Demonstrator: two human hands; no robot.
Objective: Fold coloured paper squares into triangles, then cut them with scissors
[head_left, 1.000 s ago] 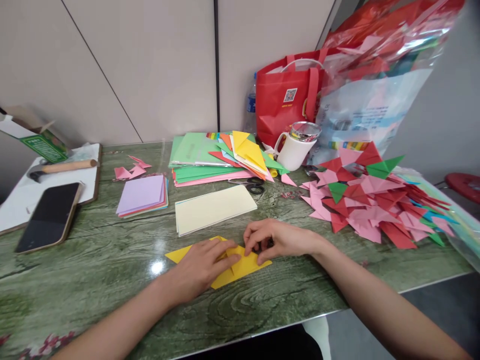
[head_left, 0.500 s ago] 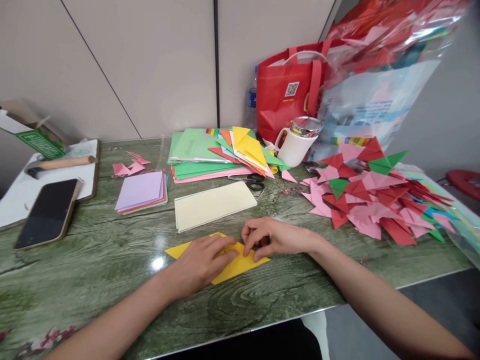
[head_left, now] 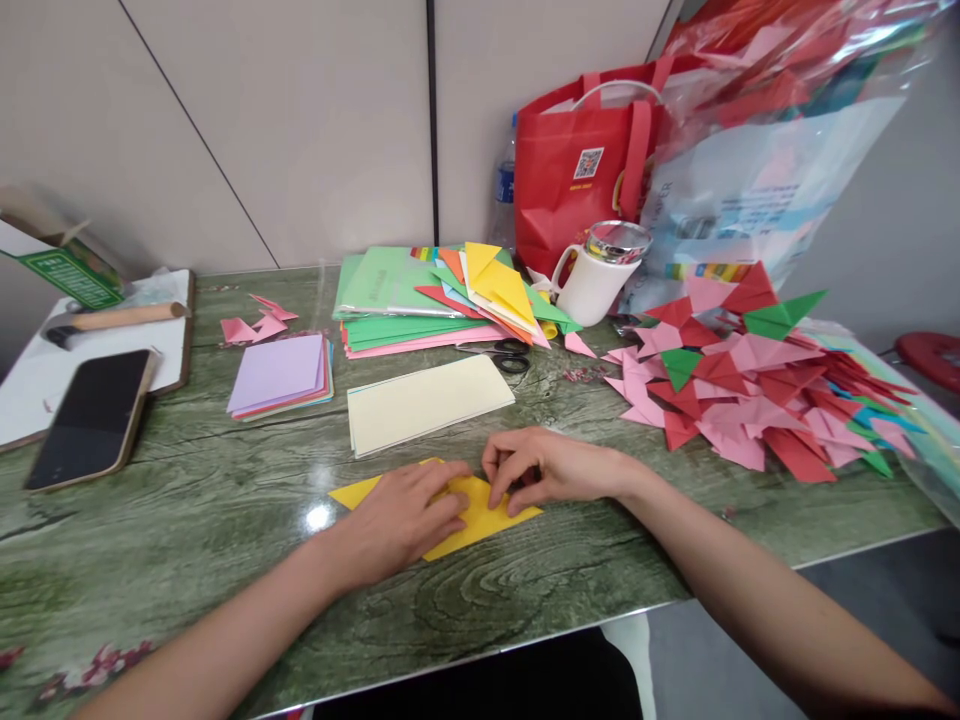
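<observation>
Left fingers — extended (palm down), right fingers curled

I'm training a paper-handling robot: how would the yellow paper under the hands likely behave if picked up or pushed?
The yellow paper looks thin, so it is probably light and may flex. Its pointed end beyond the left hand could crease easily. Lying low on a glossy table, it would likely slide if pushed.

Scissors, colored sheets at far center and folded paper heaped right mark a paper-craft table, possibly in a home.
</observation>
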